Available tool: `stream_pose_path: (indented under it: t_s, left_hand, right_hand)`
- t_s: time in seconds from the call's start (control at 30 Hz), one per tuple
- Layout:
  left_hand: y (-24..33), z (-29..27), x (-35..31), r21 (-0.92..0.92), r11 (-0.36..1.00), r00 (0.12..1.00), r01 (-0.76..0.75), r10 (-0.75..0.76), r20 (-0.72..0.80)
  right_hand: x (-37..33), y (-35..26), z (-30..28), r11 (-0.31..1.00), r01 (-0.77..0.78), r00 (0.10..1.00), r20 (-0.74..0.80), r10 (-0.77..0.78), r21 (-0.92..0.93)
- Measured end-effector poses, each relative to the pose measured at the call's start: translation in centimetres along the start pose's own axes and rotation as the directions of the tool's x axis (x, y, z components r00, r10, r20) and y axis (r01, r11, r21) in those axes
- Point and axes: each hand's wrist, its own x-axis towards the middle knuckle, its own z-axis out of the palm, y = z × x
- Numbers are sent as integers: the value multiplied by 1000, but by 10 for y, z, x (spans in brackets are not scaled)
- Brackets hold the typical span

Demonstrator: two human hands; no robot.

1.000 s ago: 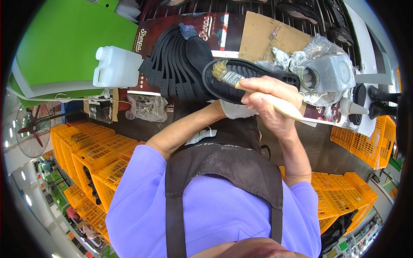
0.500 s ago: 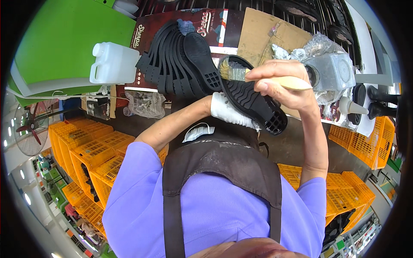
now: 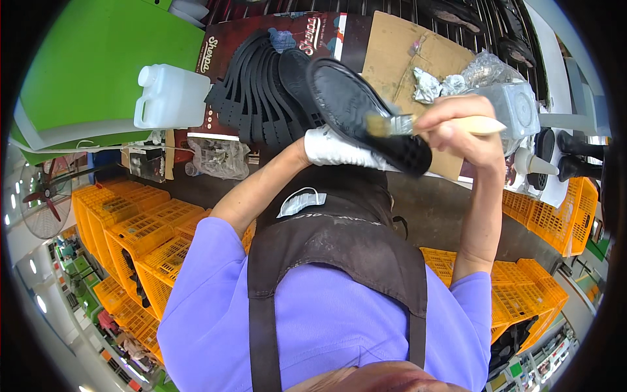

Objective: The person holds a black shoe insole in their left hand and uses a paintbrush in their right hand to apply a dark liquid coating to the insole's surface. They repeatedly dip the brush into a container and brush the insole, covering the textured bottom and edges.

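A black shoe sole (image 3: 346, 98) is held up, tilted, by my left hand (image 3: 343, 151), which wears a white glove and grips it from below; most of its fingers are hidden behind the sole. My right hand (image 3: 460, 130), bare, is closed around the pale wooden handle of a paintbrush (image 3: 401, 125). The brush's bristles are against or just over the sole, toward its heel end; they are blurred. The upper part of the sole's inner face looks wet and shiny. Behind it, several more black soles (image 3: 261, 91) lie fanned out on the work surface.
A white plastic jug (image 3: 173, 96) stands at the left beside a green panel (image 3: 111, 59). Brown cardboard (image 3: 398, 46), crumpled foil and plastic wrap (image 3: 490, 68), a clear container (image 3: 513, 108) and a white nozzle bottle (image 3: 535, 163) are at the right. Orange crates (image 3: 144, 228) flank me.
The brush has moved right and slightly down along the sole, from near its upper end toward its heel. The sole has shifted up and left and turned a little.
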Motion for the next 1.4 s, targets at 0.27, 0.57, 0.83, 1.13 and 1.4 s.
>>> stream_pose_path:
  t_s: [0.27, 0.57, 0.83, 1.13, 1.4]
  left_hand:
    - [-15, -8, 16, 690, 709, 761, -143, 525, -382]
    - [-28, -2, 19, 450, 793, 719, -411, 586, -374]
    - [-23, -7, -7, -288, 913, 899, -288, 155, -409]
    - [-11, 9, -15, -890, 411, 979, -198, 38, -200]
    - [-21, -7, -19, -784, 555, 958, -278, 102, -268]
  right_hand:
    - [-23, -13, 47, 930, -85, 851, -512, -119, -357]
    - [1, -10, 97, 912, 10, 899, -396, -188, -411]
    - [-9, -20, 50, 876, 65, 866, -409, -287, -479]
    - [0, 23, 48, 737, 19, 912, -290, -289, -676]
    - [-12, 10, 59, 890, 188, 979, 11, -201, -416]
